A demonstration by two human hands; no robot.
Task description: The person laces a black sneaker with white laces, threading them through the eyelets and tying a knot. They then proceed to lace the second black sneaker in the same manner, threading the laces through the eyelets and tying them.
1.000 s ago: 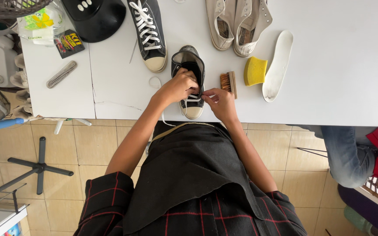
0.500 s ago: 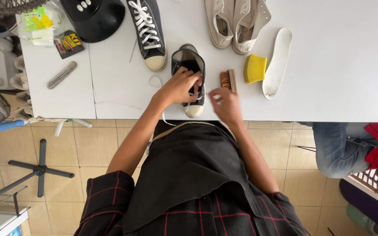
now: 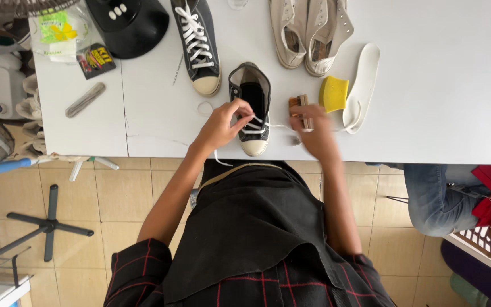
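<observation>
White table [image 3: 427, 113], left hand [image 3: 223, 125] pinching shoelace [image 3: 252, 119], black sneaker [image 3: 251, 108]

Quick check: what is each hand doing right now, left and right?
Left hand: pinched shut on the white lace over the black sneaker.
Right hand: blurred, at the lace's other end; grip cannot be told.

the left hand [image 3: 223, 126] pinches a white lace [image 3: 254, 128] over the dark sneaker [image 3: 250, 108] on the white table [image 3: 427, 102]. the right hand [image 3: 313, 133], blurred, pulls the lace's other end beside a small brush [image 3: 300, 108] and yellow sponge [image 3: 334, 94].
</observation>
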